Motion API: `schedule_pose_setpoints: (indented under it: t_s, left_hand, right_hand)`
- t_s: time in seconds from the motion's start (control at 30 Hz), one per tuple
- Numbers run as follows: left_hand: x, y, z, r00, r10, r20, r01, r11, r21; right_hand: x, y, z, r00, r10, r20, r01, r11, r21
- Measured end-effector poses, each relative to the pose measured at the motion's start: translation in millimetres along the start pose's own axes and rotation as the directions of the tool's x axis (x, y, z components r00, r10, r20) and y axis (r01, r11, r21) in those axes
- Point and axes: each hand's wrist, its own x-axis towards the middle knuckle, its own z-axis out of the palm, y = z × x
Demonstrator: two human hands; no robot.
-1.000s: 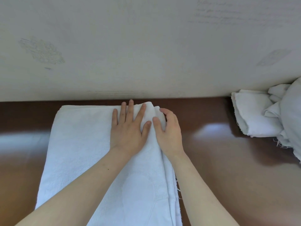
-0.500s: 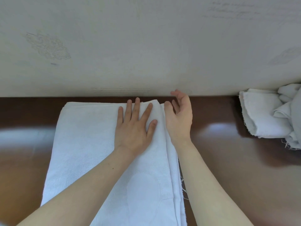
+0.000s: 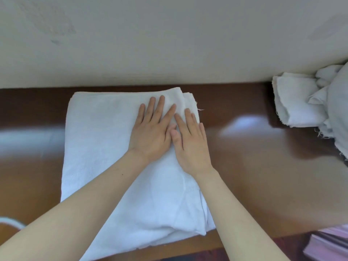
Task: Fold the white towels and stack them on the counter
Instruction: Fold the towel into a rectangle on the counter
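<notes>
A white towel (image 3: 101, 140), folded lengthwise, lies on the glossy brown counter (image 3: 254, 166) and reaches from the wall to the front edge. My left hand (image 3: 152, 132) lies flat on its far right part with fingers spread. Beside it, my right hand (image 3: 192, 144) presses flat on the towel's right edge, thumb touching the left hand. Both forearms cover the towel's lower middle. More white towels (image 3: 297, 102) sit bunched at the far right against the wall.
A pale wall (image 3: 169, 44) rises straight behind the counter. Grey-white cloth (image 3: 339, 113) hangs at the right edge. A pink-and-purple object (image 3: 331, 243) shows below the counter's front edge at lower right. A white curved rim (image 3: 11, 223) peeks in at lower left.
My right hand, raised beside the towel's far corner half a second ago, has come down flat on the towel's right edge. The view has pulled back, showing the front edge.
</notes>
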Motion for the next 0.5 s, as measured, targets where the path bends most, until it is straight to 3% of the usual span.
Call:
schedule_pose_setpoints:
  t_s: [0.2, 0.33, 0.4, 0.5]
  left_hand:
    - [-62, 8, 12, 0.994, 0.108, 0.006, -0.108, 0.994, 0.003]
    - [-103, 12, 16, 0.983, 0.182, 0.035, -0.182, 0.983, -0.006]
    - [-120, 13, 17, 0.978, 0.203, 0.050, -0.203, 0.979, -0.017]
    - [-134, 14, 16, 0.978, 0.200, 0.056, -0.199, 0.979, -0.036]
  right_hand:
    - [-77, 11, 12, 0.999, 0.051, -0.019, -0.054, 0.979, -0.195]
    - [-109, 14, 12, 0.997, 0.073, -0.008, -0.073, 0.983, -0.170]
    - [-121, 10, 7, 0.987, 0.135, -0.090, -0.144, 0.984, -0.102]
    - [-143, -8, 9, 0.923, 0.172, -0.343, -0.230, 0.964, -0.135]
